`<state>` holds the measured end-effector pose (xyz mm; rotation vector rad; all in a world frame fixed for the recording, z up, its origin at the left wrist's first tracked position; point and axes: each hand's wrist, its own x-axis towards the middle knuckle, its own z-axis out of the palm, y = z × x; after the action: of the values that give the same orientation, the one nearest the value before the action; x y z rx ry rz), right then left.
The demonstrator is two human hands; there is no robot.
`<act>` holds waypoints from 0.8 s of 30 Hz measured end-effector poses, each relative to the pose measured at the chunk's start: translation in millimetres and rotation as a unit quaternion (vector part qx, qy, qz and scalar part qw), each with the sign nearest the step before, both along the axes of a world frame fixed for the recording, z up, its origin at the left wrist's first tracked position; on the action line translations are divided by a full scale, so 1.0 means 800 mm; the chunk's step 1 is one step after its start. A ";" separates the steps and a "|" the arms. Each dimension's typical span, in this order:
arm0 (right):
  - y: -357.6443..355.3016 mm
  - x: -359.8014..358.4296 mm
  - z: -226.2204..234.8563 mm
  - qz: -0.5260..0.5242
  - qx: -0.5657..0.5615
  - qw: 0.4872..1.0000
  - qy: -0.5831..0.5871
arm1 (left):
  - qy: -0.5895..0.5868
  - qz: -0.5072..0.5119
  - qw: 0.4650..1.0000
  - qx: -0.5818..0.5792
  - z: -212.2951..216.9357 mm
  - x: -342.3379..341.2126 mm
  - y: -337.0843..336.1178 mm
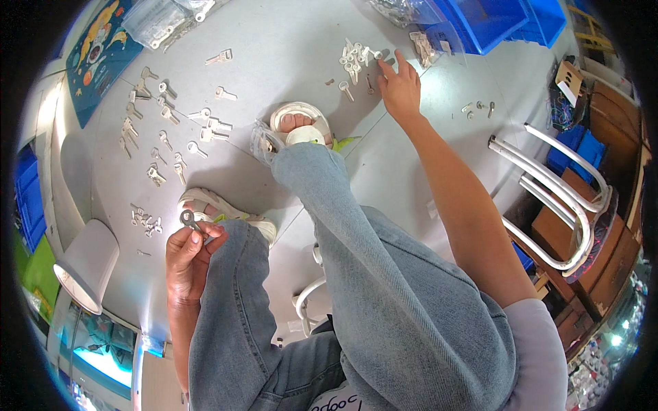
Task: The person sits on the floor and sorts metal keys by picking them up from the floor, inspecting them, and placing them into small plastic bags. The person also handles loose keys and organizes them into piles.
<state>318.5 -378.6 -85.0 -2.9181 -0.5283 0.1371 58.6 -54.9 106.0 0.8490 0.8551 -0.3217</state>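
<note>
Floor (288,41): pale grey, it carries every loose piece; its edges bend and go dark toward the rim of the view.
Legs: blue jeans (384,274) fill the lower middle and hide the floor beneath them; both feet sit in white sandals (301,127).
Blue bins (493,20): cut off by the top edge, what is in them cannot be made out.
Clear bag (154,20): at the upper left, partly out of view, holding more metal pieces too blurred to tell apart.
White lamp shade (86,264): lies at the left, only its outside showing.
Spread of key blanks (164,130): silver, flat, with round or squared heads, scattered singly left of the feet; small ones are hard to tell apart.
Heap of key blanks (356,58): a tight cluster ahead of the right foot.
Right hand (399,85): stretched out, fingers spread and touching the edge of that heap; whether it grips a piece cannot be told.
Left hand (192,257): raised beside the left knee, thumb and fingertips pinched on one key.
Held key (186,218): grey metal with a ring-shaped head, upright above the fingers; its blade is hidden by them.
</note>
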 end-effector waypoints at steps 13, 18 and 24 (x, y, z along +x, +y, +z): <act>0.028 0.050 -0.010 -0.177 0.080 0.978 0.071 | -0.001 0.001 1.000 0.003 0.000 0.000 0.000; 0.020 0.047 -0.027 -0.147 0.090 0.982 0.080 | 0.023 0.016 1.000 0.001 0.005 -0.011 0.002; -0.009 -0.014 0.058 -0.200 0.326 0.922 0.061 | -0.006 0.078 0.989 -0.129 -0.003 0.001 0.010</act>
<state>307.1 -385.9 -39.0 -2.2746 0.0574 0.0677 59.6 -47.3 103.5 0.5398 0.8427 -0.2834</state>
